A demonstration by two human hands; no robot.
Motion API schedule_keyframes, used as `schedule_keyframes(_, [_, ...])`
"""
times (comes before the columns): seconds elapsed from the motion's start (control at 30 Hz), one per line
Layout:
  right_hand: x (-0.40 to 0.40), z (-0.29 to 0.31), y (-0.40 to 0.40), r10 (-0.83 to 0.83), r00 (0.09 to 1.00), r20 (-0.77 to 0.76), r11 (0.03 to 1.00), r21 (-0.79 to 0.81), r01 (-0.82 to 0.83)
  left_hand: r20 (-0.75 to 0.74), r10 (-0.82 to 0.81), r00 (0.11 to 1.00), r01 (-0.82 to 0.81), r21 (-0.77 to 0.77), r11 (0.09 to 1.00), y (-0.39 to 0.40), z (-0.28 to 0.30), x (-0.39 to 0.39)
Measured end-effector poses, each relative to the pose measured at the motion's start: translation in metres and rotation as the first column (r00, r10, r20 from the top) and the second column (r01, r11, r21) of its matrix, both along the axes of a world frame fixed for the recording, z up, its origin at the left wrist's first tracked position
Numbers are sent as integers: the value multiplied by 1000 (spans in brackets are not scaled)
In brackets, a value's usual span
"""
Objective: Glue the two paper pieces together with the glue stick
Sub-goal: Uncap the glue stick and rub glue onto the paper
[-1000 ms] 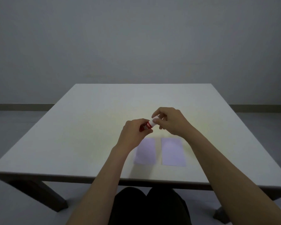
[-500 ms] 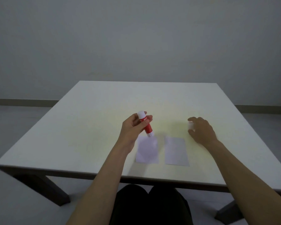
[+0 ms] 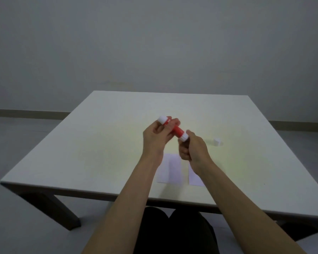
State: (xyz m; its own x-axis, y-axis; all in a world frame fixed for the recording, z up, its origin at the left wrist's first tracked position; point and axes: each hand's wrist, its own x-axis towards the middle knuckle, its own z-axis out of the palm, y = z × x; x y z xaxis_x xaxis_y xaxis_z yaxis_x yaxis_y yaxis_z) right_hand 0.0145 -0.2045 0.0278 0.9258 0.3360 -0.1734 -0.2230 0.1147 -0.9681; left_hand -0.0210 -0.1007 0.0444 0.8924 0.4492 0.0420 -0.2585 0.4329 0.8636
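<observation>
A red glue stick (image 3: 177,130) with white ends is held tilted above the table, its upper white end at the left. My left hand (image 3: 157,138) grips its red middle. My right hand (image 3: 192,150) pinches the lower white end with thumb and fingers. The white cap (image 3: 217,142) stands alone on the table to the right of my hands. Two pale lilac paper pieces lie side by side near the front edge: the left paper (image 3: 171,169) and the right paper (image 3: 195,177), which my right forearm partly hides.
The white square table (image 3: 99,143) stands before a plain grey wall. Its front edge (image 3: 81,192) runs just above my dark-clad knees (image 3: 173,231). Grey floor surrounds it.
My right hand set the cap down on the table at the right, then came back to the glue stick's lower end. The left hand turned the stick from cap-right to tilted.
</observation>
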Motion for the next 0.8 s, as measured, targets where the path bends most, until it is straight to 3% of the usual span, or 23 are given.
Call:
schedule_keyframes(0.03, [0, 4, 1, -35, 991, -126, 998, 39, 41, 11, -24, 1000, 24, 9, 1000, -3, 0, -1])
schedule_keyframes(0.07, [1, 6, 1, -51, 986, -159, 998, 37, 58, 14, -26, 1000, 26, -1, 1000, -4, 0, -1])
schedule_keyframes(0.2, [-3, 10, -5, 27, 967, 254, 999, -38, -18, -13, 80, 997, -81, -60, 995, 2, 3, 2])
schedule_keyframes(0.27, [-4, 9, -8, 47, 932, 360, 998, -49, -32, -7, 86, 996, -86, -71, 994, 4, 4, 3])
schedule_keyframes(0.33, [-2, 7, -7, 52, 969, 242, 999, -24, -48, 15, 50, 999, -49, -61, 997, 2, 4, 2])
schedule_keyframes(0.43, [0, 10, -3, 46, 976, -212, 998, 58, -34, 43, -13, 999, 11, 44, 999, -1, 2, -1])
schedule_keyframes(0.47, [-1, 11, -2, 35, 959, -281, 997, 76, -14, 47, -26, 999, 23, 61, 998, -2, 1, -1])
schedule_keyframes(0.5, [-1, 10, -2, 30, 967, -255, 998, 59, -15, 48, -29, 998, 27, 51, 998, -2, 0, -1])
schedule_keyframes(0.57, [-2, 7, -4, 19, 1000, 10, 1000, -20, -19, 38, -8, 999, 8, 13, 1000, 0, -2, 1])
schedule_keyframes(0.63, [-3, 5, -6, 29, 966, 256, 998, -54, -16, 26, 19, 999, -19, -10, 1000, 4, -5, 4])
schedule_keyframes(0.67, [-3, 3, -7, 32, 954, 298, 999, -47, -19, 27, 23, 999, -23, -20, 1000, 6, -6, 5])
schedule_keyframes(0.73, [-2, 2, -7, 43, 971, 236, 999, -36, -35, 38, 1, 999, 1, -32, 999, 8, -9, 6])
schedule_keyframes(0.8, [-2, 1, -5, 38, 999, 19, 998, -45, -37, 52, -53, 997, 53, -9, 999, 8, -12, 6])
